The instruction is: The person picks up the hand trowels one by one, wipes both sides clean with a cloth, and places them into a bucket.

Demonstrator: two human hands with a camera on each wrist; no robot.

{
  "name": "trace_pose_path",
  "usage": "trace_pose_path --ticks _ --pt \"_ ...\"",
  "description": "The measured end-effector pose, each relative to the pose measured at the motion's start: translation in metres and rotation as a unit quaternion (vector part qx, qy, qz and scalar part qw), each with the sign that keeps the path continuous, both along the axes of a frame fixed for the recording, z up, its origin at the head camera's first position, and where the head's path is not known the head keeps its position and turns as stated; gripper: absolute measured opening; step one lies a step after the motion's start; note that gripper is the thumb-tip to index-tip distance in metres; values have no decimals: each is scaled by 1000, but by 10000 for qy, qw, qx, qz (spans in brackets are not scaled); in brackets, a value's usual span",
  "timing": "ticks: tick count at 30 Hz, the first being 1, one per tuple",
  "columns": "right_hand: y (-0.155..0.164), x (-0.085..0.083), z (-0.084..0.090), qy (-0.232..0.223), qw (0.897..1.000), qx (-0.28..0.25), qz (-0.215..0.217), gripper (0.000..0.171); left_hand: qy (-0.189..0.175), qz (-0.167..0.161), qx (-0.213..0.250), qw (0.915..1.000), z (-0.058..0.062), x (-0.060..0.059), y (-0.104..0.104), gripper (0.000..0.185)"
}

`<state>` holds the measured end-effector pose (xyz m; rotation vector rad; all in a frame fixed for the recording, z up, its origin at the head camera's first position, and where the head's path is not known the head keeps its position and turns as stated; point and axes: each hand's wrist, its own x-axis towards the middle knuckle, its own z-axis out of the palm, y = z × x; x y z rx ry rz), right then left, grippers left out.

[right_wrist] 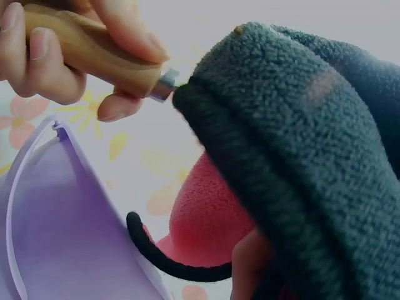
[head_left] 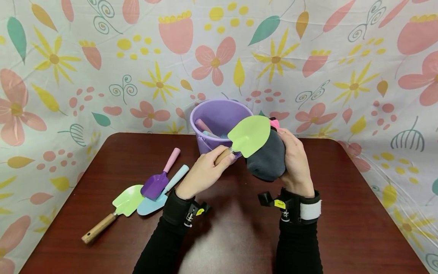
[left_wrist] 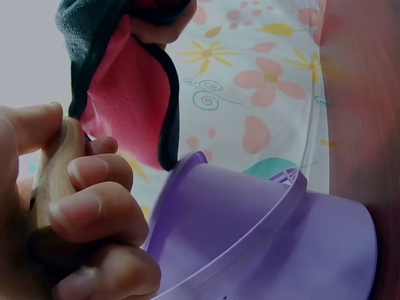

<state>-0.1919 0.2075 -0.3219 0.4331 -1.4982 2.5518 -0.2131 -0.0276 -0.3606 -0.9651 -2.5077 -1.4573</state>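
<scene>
Black sleeves run up from 6 o'clock, each wrist strapped with a camera band. Left hand has its fingers curled tight round the wooden handle of a light-green metal toy spade, blade raised over table centre and tilted toward 1 o'clock. Right hand cups a dark-grey fleece cloth with black piping and pink inner face, fingers wrapped round its far side; the cloth lies against the back of the green blade, touching it. From the right wrist view the metal neck of the spade meets the cloth's piped edge.

Just behind both, at 12 o'clock, stands a round purple plastic bucket, its rim just beside the spade's handle; pastel handles show inside it. Whether the bucket's rear touches the backdrop, cannot tell.

At 9 o'clock, well apart from the hands, three spades lie in a loose fan: a purple-bladed spade with pink handle overlapping a pale-blue spade, and a second green spade with wooden handle nearest the left edge.

Dark red-brown wooden table has rounded far corners; bare surface lies at 3 o'clock and at 6 o'clock between the sleeves. Floral sheet hangs behind and drapes both sides.
</scene>
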Motion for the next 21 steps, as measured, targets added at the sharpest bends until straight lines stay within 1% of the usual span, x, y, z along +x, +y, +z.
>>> trace_pose_path --ticks 3,8,13,16,21 --pt "1 0 1 64 9998 -100 -173 25 2 -58 39 10000 -1 -1 0 28" --pt "3 -1 1 247 9983 -480 -227 27 -66 -171 36 9998 -1 -2 0 27" --pt "3 -1 -1 401 9957 -800 -238 26 -94 -263 -2 9996 -1 -1 3 26" --pt "3 -2 -2 439 9942 -967 -175 25 -141 -335 -5 9993 -2 0 4 29" --pt "4 -2 -3 520 9930 -1051 -164 25 -185 -489 -27 9986 -2 2 6 32"
